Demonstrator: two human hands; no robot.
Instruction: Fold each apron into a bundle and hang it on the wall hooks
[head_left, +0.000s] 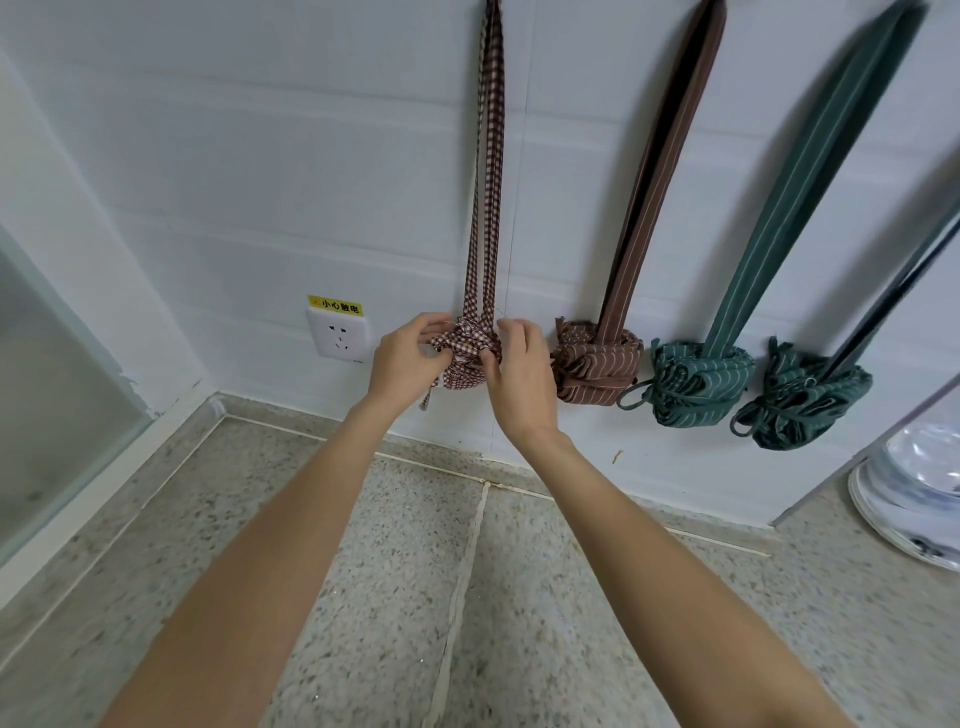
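The checked apron bundle (467, 358) is hanging against the white wall (260, 171) between both hands, its straps (487, 171) running up past the top edge. The left hand (408, 358) is pinching the bundle's left side with curled fingers; the right hand (519, 369) is gripping its right side, thumb tucked into the cloth. Right of it are hanging a brown striped bundle (597, 366) and two green ones (698, 384). The hooks are cut off above.
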